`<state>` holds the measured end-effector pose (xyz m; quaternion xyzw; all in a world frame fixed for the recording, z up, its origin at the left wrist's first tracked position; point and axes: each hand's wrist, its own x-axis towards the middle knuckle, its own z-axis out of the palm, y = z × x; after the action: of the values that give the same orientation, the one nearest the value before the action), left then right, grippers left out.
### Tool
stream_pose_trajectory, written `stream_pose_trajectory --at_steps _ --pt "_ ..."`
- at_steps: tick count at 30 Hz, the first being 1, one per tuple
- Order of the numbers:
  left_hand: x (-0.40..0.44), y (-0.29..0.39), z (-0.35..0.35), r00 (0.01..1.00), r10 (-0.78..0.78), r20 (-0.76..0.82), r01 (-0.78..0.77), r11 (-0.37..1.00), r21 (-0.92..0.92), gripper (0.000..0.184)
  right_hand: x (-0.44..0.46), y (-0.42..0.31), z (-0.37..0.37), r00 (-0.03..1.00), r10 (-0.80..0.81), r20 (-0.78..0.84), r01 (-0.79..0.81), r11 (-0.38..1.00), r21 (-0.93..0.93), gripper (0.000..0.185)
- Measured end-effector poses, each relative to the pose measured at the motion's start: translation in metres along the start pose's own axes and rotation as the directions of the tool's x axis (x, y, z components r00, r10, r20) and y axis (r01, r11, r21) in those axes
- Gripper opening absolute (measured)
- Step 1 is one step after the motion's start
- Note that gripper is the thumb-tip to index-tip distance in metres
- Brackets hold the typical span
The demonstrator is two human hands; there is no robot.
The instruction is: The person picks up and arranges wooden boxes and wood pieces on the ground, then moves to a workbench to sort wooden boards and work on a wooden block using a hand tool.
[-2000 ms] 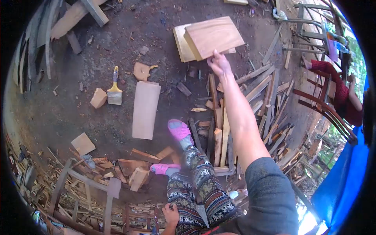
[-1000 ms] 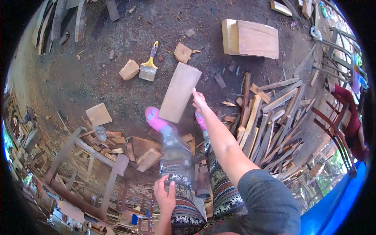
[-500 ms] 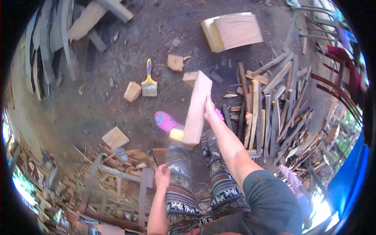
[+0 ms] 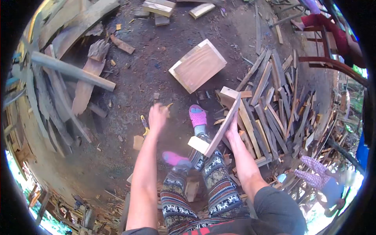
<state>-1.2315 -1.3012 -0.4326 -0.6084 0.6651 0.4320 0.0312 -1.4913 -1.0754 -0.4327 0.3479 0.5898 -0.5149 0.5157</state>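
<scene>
My right hand (image 4: 232, 127) grips a flat wooden board (image 4: 224, 127) with a block at each end, tilted up on its edge above my knees. Over the ground, my left hand (image 4: 158, 118) is smeared by motion; a small yellowish splinter (image 4: 169, 105) shows beside its fingers, and what lies under the hand is hidden. Just below is the yellow handle of a paintbrush (image 4: 145, 126), its bristles out of sight behind my forearm. A small wood block (image 4: 138, 142) lies to the left of that forearm. Farther forward, a wooden piece with a board on top (image 4: 199, 67) rests on the dirt.
Scrap sticks (image 4: 270, 111) are heaped at right, and long weathered planks (image 4: 74, 70) at left. My feet in pink shoes (image 4: 197, 116) stand on the ground. One person in red (image 4: 333, 33) is at upper right, another in checked trousers (image 4: 313, 172) at lower right.
My right hand has lifted the board with end blocks from the ground and turned it on edge. My left hand has reached forward from beside my leg. The view has shifted.
</scene>
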Motion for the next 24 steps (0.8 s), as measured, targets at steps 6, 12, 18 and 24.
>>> stream_pose_trajectory --at_steps 6,12,18,24 --pt "0.109 0.121 0.036 0.978 0.134 0.160 -0.182 0.922 0.342 0.070 0.022 -0.038 -0.027 0.955 0.268 0.125 -0.293 0.917 0.271 0.067" --pt "0.178 0.172 0.085 0.990 0.083 0.117 -0.127 0.886 0.446 0.097 0.026 -0.051 -0.054 0.975 0.217 0.054 -0.224 0.946 0.234 0.067" --pt "0.207 0.160 0.094 0.963 -0.025 0.267 -0.065 0.944 0.324 0.079 0.027 -0.066 -0.040 0.992 0.116 -0.054 -0.097 0.957 0.273 0.061" --pt "0.159 0.154 0.063 0.987 0.081 0.138 -0.111 0.969 0.222 0.056 0.049 -0.076 0.011 0.990 -0.121 -0.073 0.137 0.946 0.294 0.084"
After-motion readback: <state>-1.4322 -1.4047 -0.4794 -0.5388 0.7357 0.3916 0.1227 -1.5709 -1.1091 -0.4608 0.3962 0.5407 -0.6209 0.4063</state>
